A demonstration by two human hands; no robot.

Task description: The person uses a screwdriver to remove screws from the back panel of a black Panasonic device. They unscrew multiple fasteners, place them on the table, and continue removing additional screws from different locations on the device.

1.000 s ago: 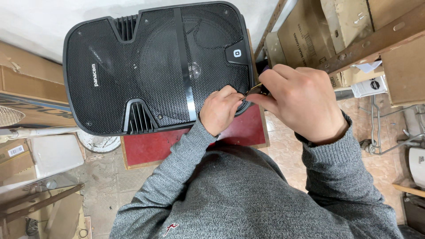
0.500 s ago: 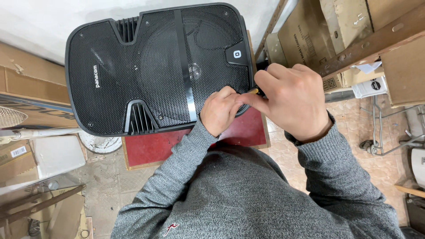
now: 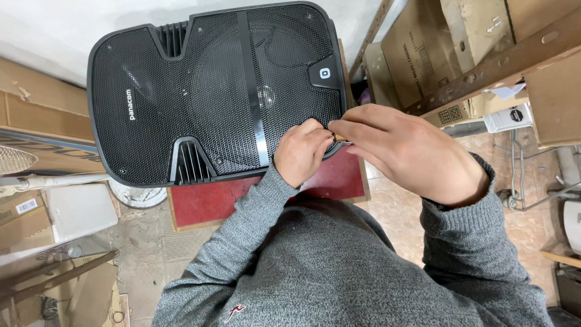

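A large black speaker (image 3: pixel 206 91) with a mesh grille lies face up on a red board (image 3: pixel 206 203). My left hand (image 3: pixel 301 151) is curled into a loose fist on the grille at the speaker's near right corner. My right hand (image 3: pixel 411 151) reaches in from the right, fingers pinched on a small tool (image 3: pixel 340 138) with a yellowish part. The tool's tip meets my left fingertips at the speaker's edge. Most of the tool is hidden by my fingers. Grey sweater sleeves cover both arms.
Cardboard boxes (image 3: pixel 423 48) and a wooden beam (image 3: pixel 496 66) stand to the right of the speaker. Flat cardboard (image 3: pixel 36 115) and a white box (image 3: pixel 75 212) lie at the left. A metal frame (image 3: pixel 532 194) stands on the tiled floor at the right.
My right hand has flattened, its fingers stretching left toward the speaker's corner. The left hand has stayed on the same corner.
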